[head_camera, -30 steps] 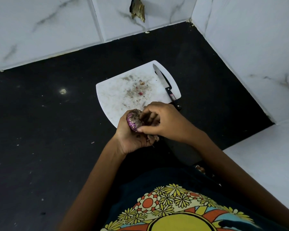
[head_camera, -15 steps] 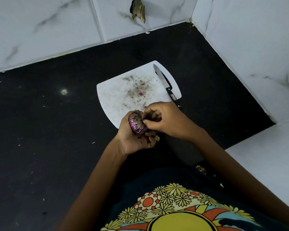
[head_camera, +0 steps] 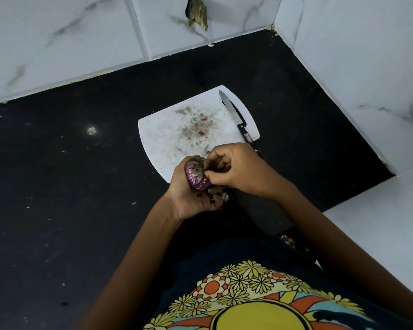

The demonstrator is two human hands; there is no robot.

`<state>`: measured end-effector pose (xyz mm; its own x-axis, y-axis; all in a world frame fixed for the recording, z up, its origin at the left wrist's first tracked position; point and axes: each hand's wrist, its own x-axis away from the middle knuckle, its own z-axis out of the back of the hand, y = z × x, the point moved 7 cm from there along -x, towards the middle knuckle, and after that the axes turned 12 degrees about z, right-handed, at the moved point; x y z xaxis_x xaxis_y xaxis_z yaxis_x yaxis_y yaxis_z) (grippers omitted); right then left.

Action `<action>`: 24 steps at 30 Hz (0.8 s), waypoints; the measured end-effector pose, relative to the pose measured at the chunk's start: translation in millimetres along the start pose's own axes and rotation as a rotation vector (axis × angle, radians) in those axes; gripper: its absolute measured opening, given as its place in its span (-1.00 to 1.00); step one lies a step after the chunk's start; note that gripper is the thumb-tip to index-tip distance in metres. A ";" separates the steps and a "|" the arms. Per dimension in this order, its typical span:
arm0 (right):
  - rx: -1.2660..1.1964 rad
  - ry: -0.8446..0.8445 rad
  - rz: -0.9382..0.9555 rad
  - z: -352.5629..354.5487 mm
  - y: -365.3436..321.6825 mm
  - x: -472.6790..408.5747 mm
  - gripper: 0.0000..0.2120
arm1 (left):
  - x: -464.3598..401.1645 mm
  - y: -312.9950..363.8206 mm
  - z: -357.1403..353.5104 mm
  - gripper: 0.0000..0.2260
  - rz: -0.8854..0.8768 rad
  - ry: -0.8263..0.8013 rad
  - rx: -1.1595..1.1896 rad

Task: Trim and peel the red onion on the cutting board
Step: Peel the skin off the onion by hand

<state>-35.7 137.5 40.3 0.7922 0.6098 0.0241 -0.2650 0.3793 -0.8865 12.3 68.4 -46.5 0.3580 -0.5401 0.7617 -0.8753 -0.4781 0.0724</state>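
The red onion is purple with pale, papery patches of dry skin clinging to it. It sits off the board, just past the board's 6 o'clock edge. Loose brown scraps of skin hang at the onion's 4 o'clock. The white cutting board lies flat, its corners rounded, its middle strewn with brown and red bits. The knife lies along the board's 3 o'clock edge, tip toward 11 o'clock, black handle toward 5 o'clock.
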 end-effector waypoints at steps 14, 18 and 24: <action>0.027 -0.063 0.024 -3.1 -0.1 1.2 -0.83 | 2.7 2.1 -0.1 -0.55 -0.017 -0.003 -0.093; 0.025 -0.050 0.042 -0.2 -1.4 0.6 -0.89 | 4.1 1.0 0.6 -0.59 -0.004 -0.007 -0.124; 0.041 0.043 0.043 -0.9 2.0 1.7 -0.94 | 5.6 4.1 -0.9 -0.62 -0.020 0.023 -0.111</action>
<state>-34.4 138.7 38.1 0.8023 0.5959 -0.0340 -0.3205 0.3821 -0.8668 10.4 64.0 -41.4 0.3697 -0.5143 0.7738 -0.8989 -0.4086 0.1579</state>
